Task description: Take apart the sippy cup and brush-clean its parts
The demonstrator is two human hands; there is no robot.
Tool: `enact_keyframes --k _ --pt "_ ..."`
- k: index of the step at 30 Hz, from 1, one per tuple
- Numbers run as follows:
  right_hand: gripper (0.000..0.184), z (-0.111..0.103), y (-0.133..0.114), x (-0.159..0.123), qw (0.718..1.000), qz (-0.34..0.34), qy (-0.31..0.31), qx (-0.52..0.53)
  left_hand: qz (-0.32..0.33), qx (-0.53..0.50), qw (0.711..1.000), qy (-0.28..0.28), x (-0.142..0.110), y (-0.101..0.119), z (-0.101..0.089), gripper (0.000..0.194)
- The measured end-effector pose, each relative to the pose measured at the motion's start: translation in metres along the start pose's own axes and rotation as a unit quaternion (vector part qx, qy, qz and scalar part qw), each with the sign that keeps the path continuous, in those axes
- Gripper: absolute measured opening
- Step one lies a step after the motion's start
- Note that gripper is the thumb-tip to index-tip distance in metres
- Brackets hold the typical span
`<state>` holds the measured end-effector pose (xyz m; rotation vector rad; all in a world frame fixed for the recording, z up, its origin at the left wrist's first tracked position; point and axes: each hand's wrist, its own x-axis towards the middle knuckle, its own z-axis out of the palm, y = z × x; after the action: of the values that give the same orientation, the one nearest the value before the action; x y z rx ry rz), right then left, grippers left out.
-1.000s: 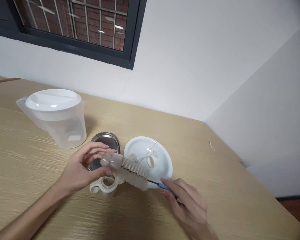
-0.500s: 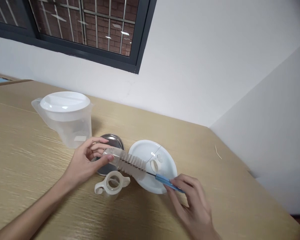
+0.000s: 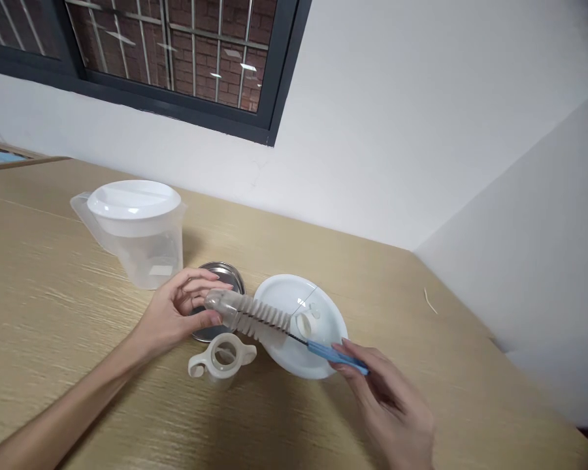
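My left hand (image 3: 179, 307) pinches a clear, dome-shaped cap (image 3: 219, 301) between thumb and fingers, over the steel dish. In my right hand (image 3: 389, 401) is the blue handle (image 3: 330, 354) of a bottle brush (image 3: 262, 314). The tip of its pale bristles is inside the cap's open end, and most of the bristles show outside. Just below stands a baby bottle (image 3: 220, 373) with two white side handles and an open mouth. Under the brush lies a white plate (image 3: 330, 313) bearing a small white ring-shaped part (image 3: 306, 322).
A translucent pitcher (image 3: 147, 251) with a white lid stands at the back left. The round steel dish (image 3: 238, 281) is partly behind my left hand. A thin pale strip (image 3: 430, 300) lies on the wooden table (image 3: 470, 391) at right. Wall and window are behind.
My right hand has shifted slightly right and down with the brush handle. The cap stays in my left hand around the bristle tip. The whole view has shifted a little.
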<state>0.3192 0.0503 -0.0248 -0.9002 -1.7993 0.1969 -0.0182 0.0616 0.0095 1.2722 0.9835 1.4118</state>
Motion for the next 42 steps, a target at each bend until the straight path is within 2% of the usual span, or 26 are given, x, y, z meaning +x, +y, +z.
enact_keyframes --k 4,6,10,16,22,30,36,39,42 --pt "0.015 0.006 0.0 -0.001 0.984 0.144 0.01 0.105 0.011 0.01 1.0 0.004 -0.003 0.003 0.003 0.052" --pt "0.015 0.008 -0.002 0.001 0.972 0.181 0.001 0.15 0.016 0.025 0.999 0.018 -0.003 0.004 0.001 0.05" --pt "0.025 0.008 -0.005 0.007 0.971 0.155 0.01 0.183 0.016 0.034 0.998 0.047 0.0 0.0 -0.005 0.05" --pt "0.019 0.006 -0.004 0.009 0.973 0.142 0.012 0.18 -0.003 0.03 0.998 0.058 0.004 -0.008 -0.007 0.053" --pt "0.015 0.004 0.002 0.007 0.967 0.188 -0.003 0.172 -0.004 0.039 0.999 0.029 0.001 -0.007 -0.006 0.057" --pt "0.025 0.003 0.011 0.006 0.945 0.257 -0.041 0.198 0.02 0.046 0.999 -0.004 -0.002 -0.001 -0.001 0.054" --pt "0.029 0.01 0.007 0.006 0.922 0.288 -0.071 0.248 0.015 0.035 0.999 0.028 -0.001 -0.003 -0.002 0.054" --pt "0.03 0.014 0.006 0.003 0.93 0.274 -0.053 0.237 0.01 0.037 0.998 0.055 0.003 -0.008 -0.004 0.056" --pt "0.031 0.015 0.008 0.0 0.938 0.275 -0.052 0.202 -0.001 0.036 0.998 0.049 0.005 -0.011 -0.005 0.058"
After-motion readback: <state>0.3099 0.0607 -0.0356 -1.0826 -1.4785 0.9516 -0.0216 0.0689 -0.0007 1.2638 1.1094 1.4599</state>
